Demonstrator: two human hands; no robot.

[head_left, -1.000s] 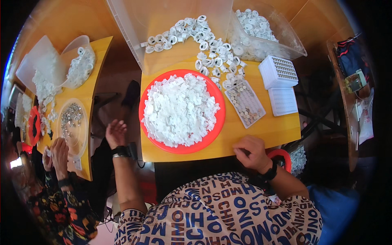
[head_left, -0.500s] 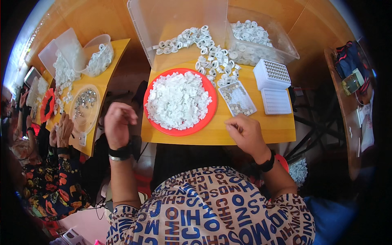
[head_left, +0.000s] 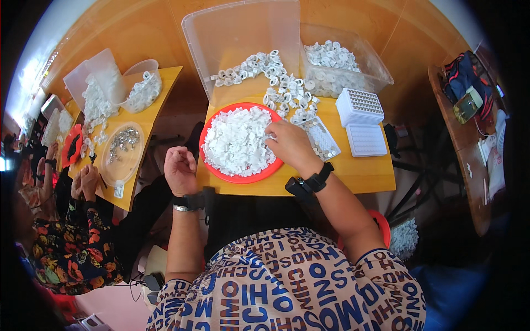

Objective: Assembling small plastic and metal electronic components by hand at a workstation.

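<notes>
A round red tray (head_left: 207, 159) bears a heap of small white plastic pieces (head_left: 238, 142). Over the tray's right rim reaches my right hand (head_left: 292, 144), its fingers pinched at the heap's edge; what is between the fingertips I cannot make out. My left hand (head_left: 180, 170) is raised left of the tray, near the table's front left corner, fingers curled in; anything inside is hidden. Just beyond my right hand lies a shallow white tray (head_left: 328, 136) with small round metallic discs, partly covered by that hand.
White ring-shaped parts (head_left: 290, 88) spread behind the red tray, beside an upright clear lid (head_left: 243, 33). A clear bin (head_left: 375, 71) of white parts stands back right. Stacked white trays (head_left: 360, 107) sit at right. Another person's hands (head_left: 85, 182) work at the left table (head_left: 160, 105).
My right hand has moved left and forward from the front of the disc tray to the heap. My left hand has shifted right, towards the table. The whole view has shifted slightly.
</notes>
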